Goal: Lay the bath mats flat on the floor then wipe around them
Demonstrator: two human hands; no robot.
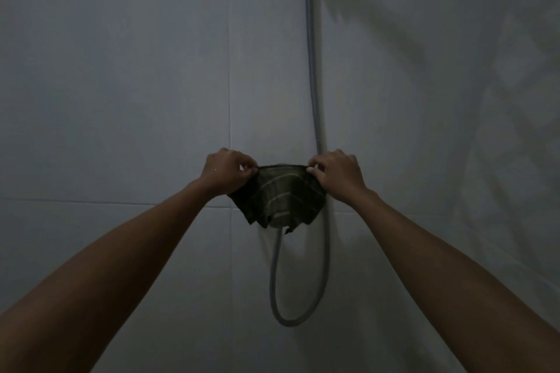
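Observation:
A small dark cloth [280, 194] with pale stripes hangs in front of a tiled wall, draped over a round metal fitting [280, 216] whose lower edge shows beneath it. My left hand [227, 171] pinches the cloth's upper left corner. My right hand [336, 174] pinches its upper right corner. Both arms reach forward at about chest height. No bath mat and no floor are in view.
A grey shower hose [312, 70] runs down the wall corner, loops low [291, 322] and rises back to the fitting. Large grey wall tiles [121, 100] fill the left side, and a second wall [439, 130] angles off to the right. The light is dim.

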